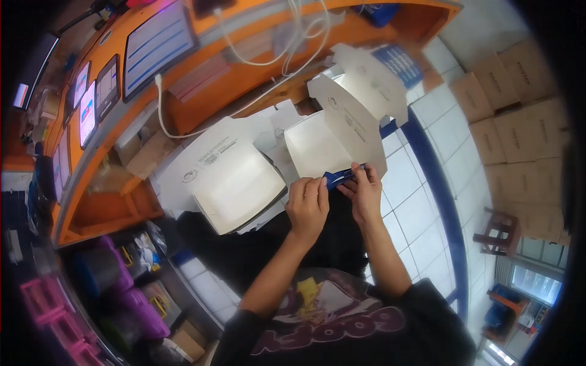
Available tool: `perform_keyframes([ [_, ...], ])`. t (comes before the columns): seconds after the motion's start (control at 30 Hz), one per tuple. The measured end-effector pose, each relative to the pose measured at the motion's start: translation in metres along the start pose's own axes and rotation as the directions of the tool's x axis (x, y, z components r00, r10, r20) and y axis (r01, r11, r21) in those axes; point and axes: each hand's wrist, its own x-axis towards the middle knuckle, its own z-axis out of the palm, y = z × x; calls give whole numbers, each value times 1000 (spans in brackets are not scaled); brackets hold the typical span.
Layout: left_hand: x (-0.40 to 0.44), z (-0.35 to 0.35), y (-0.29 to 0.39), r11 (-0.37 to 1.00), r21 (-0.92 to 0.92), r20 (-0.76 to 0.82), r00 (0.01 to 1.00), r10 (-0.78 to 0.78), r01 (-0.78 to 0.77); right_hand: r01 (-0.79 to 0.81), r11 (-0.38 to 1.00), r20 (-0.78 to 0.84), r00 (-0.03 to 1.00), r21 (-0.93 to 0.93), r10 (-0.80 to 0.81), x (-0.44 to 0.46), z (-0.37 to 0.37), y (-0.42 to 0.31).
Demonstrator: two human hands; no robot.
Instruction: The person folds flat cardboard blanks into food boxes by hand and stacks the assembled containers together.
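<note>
In front of me, a cardboard box point(317, 143) with a white inside stands open, its printed lid raised toward the right. A small blue folded flap point(340, 177) shows at its near edge; whether it belongs to the box is hard to tell. My left hand point(308, 206) pinches the left end of this blue flap. My right hand point(362, 190) grips the other end, thumb and fingers closed around it. Left of my hands lies another open white box point(241, 183), its lid folded back. Behind on the right is a third open box point(366, 82).
An orange desk point(213, 39) curves along the far side, carrying a tablet point(157, 49) and several phones point(88, 113). A white cable point(244, 110) hangs down near the boxes. Brown cartons point(519, 131) are stacked at the right, near a stool point(497, 233). Purple bins point(143, 311) stand lower left.
</note>
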Motion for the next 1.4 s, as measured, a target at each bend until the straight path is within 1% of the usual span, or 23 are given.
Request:
perform_keyframes([
  [0.23, 26, -14, 20, 961, 78, 93, 962, 257, -264, 151, 989, -6, 989, 7, -151, -33, 8, -28],
  [0.3, 30, -14, 16, 985, -105, 201, 968, 152, -133, 143, 988, -28, 989, -65, -145, -38, 6, -37],
  [0.33, 30, -15, 18, 986, -104, 197, 969, 150, -132, 144, 987, -24, 989, -67, -146, -42, 9, -40],
  [0.4, 29, -15, 23, 967, -253, 300, 953, 44, 35, 200, 978, -87, 977, 51, -196, -50, 16, -43],
  [0.43, 28, -13, 27, 967, -252, 292, 956, 40, 36, 202, 978, -79, 977, 48, -198, -51, 13, -41],
  [0.5, 24, -8, 36, 957, -195, 125, 962, 241, -214, 209, 973, -65, 977, 96, -203, -51, 0, -32],
  [0.57, 21, -18, 49, 940, -168, 178, 929, 324, -296, 237, 969, -104, 968, 69, -230, -57, -13, -33],
  [0.63, 20, -27, 58, 883, -177, 59, 891, 450, -434, 413, 910, -130, 904, 27, -406, -54, -29, -41],
  [0.67, 24, -43, 64, 891, -151, 17, 900, 436, -429, 497, 867, -115, 861, -13, -495, -50, -37, -50],
  [0.73, 40, -88, 70, 955, -101, -72, 959, 274, -280, 612, 791, -94, 788, 12, -608, -37, -56, -69],
  [0.8, 55, -130, 66, 981, -62, -130, 976, 177, -186, 533, 844, 110, 837, 64, -537, -45, -56, -96],
  [0.83, 63, -149, 63, 990, -125, -118, 992, 49, -64, 472, 877, 260, 838, 95, -479, -45, -58, -101],
  [0.87, 69, -167, 57, 981, -188, -96, 993, -76, 57, 470, 877, 268, 836, 99, -479, -44, -52, -99],
  [0.9, 68, -182, 45, 992, -120, -41, 999, -36, 31, 410, 904, 292, 856, 121, -427, -41, -42, -92],
  [0.93, 65, -198, 43, 988, -70, 62, 989, -131, 135, 348, 927, 313, 873, 139, -374, -39, -27, -84],
  [0.97, 45, -203, -1, 964, -82, 110, 964, -242, 251, 284, 946, 330, 888, 155, -320, -36, -8, -72],
  [1.03, 38, -212, -11, 935, -225, -72, 952, -297, 274, 151, 971, 366, 906, 185, -210, -35, 40, -50],
  [1.07, 34, -217, -15, 918, -297, -162, 933, -321, 264, 148, 984, 479, 860, 97, -177, -50, 80, -65],
  [1.13, 41, -226, -23, 978, -92, -252, 946, -203, 185, 115, 993, 598, 798, -29, -75, -63, 138, -78],
  [1.17, 44, -224, -17, 929, -131, -291, 882, -370, 346, 102, 994, 609, 790, -25, -66, -55, 151, -68],
  [1.2, 48, -231, -14, 813, -131, -193, 790, -582, 567, 98, 995, 616, 785, -31, -58, -47, 159, -59],
  [1.33, 43, -222, -56, 658, -297, -93, 665, -741, 692, 104, 994, 619, 783, -39, -57, -24, 169, -37],
  [1.4, 43, -214, -59, 677, -265, -128, 671, -731, 687, 111, 991, 624, 780, -71, -42, -17, 166, -33],
])
